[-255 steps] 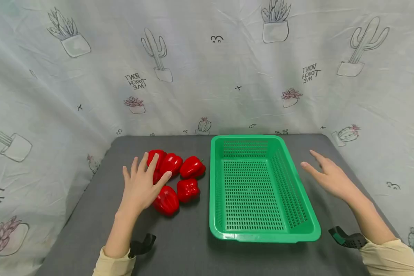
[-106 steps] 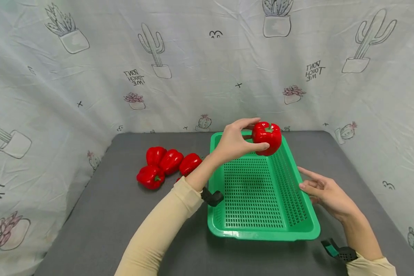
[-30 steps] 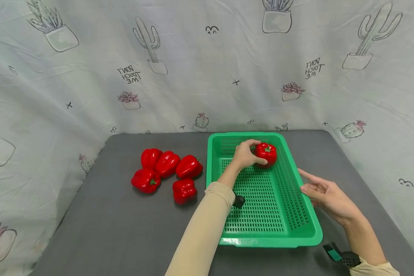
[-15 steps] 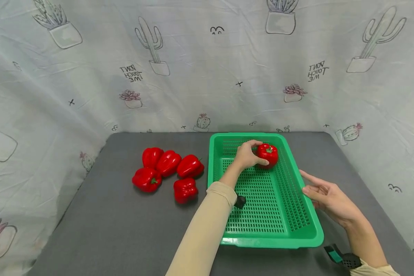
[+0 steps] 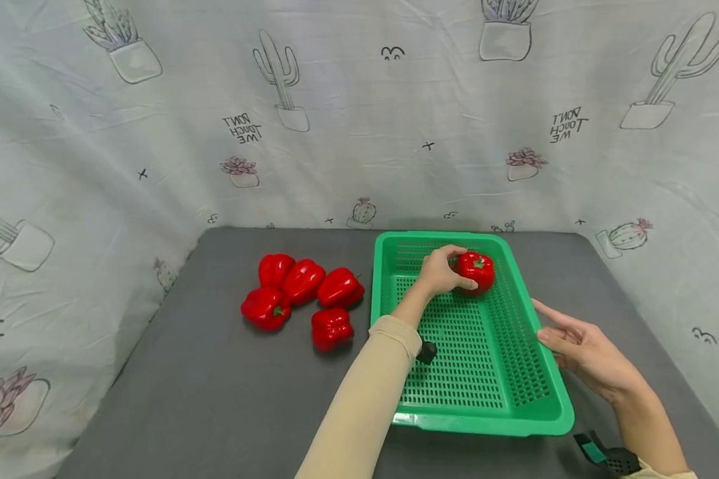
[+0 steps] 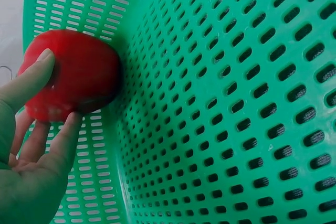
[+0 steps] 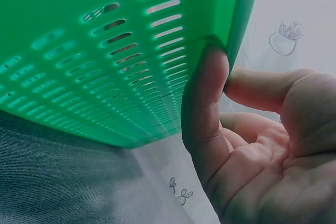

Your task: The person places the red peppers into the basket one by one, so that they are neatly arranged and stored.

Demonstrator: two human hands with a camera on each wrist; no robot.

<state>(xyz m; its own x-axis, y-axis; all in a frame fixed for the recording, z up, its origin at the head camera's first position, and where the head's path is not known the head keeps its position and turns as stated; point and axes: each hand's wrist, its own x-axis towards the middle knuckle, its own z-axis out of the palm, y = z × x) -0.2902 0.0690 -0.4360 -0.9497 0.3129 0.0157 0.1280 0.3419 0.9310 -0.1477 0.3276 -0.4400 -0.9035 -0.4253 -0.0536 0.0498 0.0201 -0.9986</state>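
Perforated green basket: one red bell pepper inside

Basket stands right of the frame's centre. Pepper (stem up) sits toward its upper right corner, gripped by the left hand. Right hand pinches the basket's right rim. Five further peppers lie left of centre.

"Where could a hand pass?"
"Over the near left corner of the desk."
"What blocks?"
"Peppers toward the far edge, a sleeve across the left rim of the basket, the right hand at its right."
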